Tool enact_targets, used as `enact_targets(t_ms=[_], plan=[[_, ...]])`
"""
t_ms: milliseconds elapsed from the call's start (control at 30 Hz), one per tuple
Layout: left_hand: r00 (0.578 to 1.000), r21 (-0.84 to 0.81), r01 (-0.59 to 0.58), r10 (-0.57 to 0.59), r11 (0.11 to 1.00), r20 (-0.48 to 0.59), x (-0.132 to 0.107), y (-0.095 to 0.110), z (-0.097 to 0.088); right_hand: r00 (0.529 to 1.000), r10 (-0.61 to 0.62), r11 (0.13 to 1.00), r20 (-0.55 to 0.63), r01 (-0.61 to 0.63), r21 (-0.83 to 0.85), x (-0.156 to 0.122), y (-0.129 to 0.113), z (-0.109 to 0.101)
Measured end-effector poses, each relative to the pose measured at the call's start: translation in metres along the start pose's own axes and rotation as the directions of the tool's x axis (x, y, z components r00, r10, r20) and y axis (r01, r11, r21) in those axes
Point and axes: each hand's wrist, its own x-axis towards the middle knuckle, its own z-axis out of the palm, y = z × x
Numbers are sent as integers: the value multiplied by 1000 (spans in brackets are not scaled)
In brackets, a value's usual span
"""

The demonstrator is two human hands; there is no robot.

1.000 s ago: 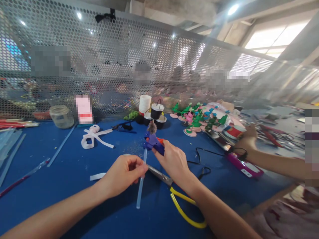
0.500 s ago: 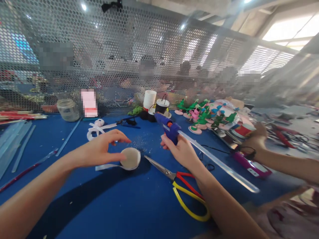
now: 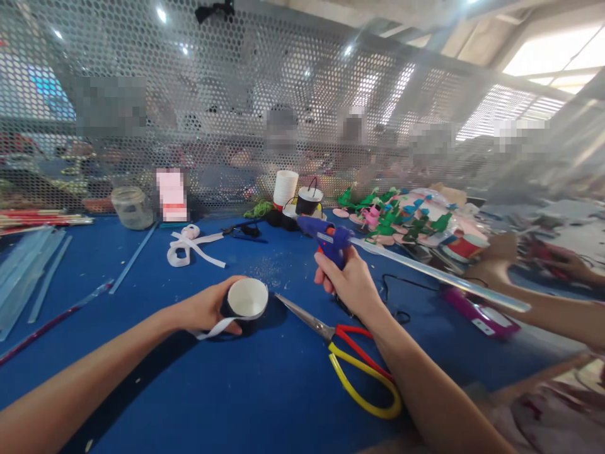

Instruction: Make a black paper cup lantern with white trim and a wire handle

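My left hand (image 3: 215, 307) is wrapped round the side of a small paper cup (image 3: 247, 297), white inside, its mouth facing up toward me. A white ribbon (image 3: 220, 327) runs along the cup's near side and trails to the left. In my right hand (image 3: 352, 280) is a blue hot glue gun (image 3: 326, 238), its nozzle pointing left and away. A long clear glue stick (image 3: 449, 277) sticks out of its back end. Between the hands lie scissors (image 3: 326, 331) with red and yellow handles, blades slightly toward the cup.
A coil of white ribbon (image 3: 189, 243), a glass jar (image 3: 131, 208) and clear glue sticks (image 3: 28, 271) lie left. Stacked white cups (image 3: 286, 188) and green figures (image 3: 390, 217) stand behind. A co-worker's arm (image 3: 534, 293) reaches in at right, near a purple device (image 3: 479, 315).
My left hand has lowered from above the cup and closed round its side. The glue gun has swung flatter and slightly to the right in my right hand.
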Motion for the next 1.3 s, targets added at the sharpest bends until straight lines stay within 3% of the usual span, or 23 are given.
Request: enact_targets(t_ms=[100,200,467,633,867,1300], plan=[[997,-13,14,-15,1000,-73,1,6,10,1000,-11,982,29,6,187,-2,0,2],[985,-3,27,-27,1000,-168,0,15,8,994,-50,941,95,15,339,-6,0,2],[969,-385,-10,-86,923,-231,-3,19,-1,944,-97,930,316,-27,367,-26,-8,6],[926,-500,-53,-144,865,-348,-1,13,1,950,-29,964,311,-56,259,-38,-9,9],[896,-677,-131,-206,725,-394,0,7,-3,961,18,991,276,-54,123,-45,-7,10],[892,-679,-101,-235,727,-385,-2,7,-4,975,43,998,217,-53,41,-45,-6,12]])
